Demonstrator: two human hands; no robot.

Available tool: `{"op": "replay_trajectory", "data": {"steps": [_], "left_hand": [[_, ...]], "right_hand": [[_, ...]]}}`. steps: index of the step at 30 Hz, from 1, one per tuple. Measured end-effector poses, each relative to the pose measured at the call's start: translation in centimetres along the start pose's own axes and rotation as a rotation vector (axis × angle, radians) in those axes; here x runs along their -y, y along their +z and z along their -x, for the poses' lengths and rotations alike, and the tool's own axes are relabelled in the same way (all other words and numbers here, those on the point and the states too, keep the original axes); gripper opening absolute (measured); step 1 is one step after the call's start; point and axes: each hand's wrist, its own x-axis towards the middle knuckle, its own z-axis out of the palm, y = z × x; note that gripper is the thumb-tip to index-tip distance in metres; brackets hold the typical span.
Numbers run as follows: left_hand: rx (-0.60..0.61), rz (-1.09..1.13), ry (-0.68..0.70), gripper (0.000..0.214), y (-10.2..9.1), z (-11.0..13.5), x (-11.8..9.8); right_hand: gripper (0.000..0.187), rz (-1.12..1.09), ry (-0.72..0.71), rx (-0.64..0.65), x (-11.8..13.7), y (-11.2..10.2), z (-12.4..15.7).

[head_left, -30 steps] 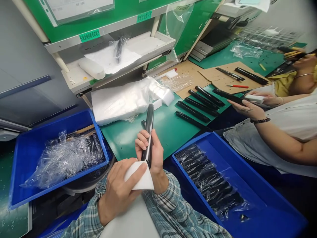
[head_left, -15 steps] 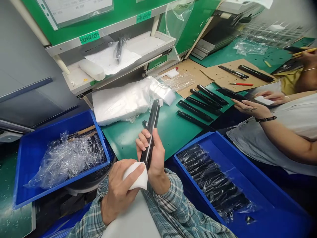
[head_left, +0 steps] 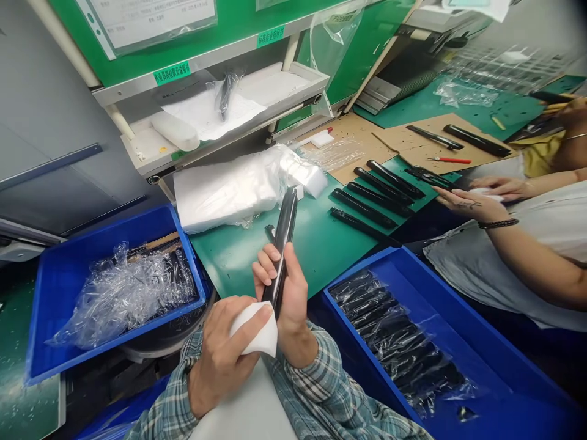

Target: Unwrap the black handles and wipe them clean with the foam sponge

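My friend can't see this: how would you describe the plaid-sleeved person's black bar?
Find the green table, then the plaid sleeves at the picture's bottom. The right hand holds the black bar, beside a white pad. Unlike the row of bars lying to its right, it is held up.

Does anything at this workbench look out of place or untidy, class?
Yes: in the right blue bin, a small dark piece lies apart from the row of wrapped black parts, so it looks stray. The black bar in the right hand shows no obvious damage.
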Motion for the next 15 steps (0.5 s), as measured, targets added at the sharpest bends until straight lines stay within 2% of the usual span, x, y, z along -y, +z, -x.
{"op": "replay_trajectory", "data": {"steps": [8,11,15], "left_hand": [[0.001,0.028,-0.035,0.044,-0.19,0.12,-0.08],[-0.023,0.025,-0.036,0.045,-0.25,0.19,-0.01],[-0.02,0.022,-0.022,0.045,-0.32,0.42,-0.07]], "right_hand": [[0.05,-0.02,-0.026,0.014,-0.71,-0.09,0.32],[0.048,0.011,0.014,0.034,-0.76,0.09,0.41],[0.045,0.011,-0.036,0.021,-0.54,0.45,0.39]]}}
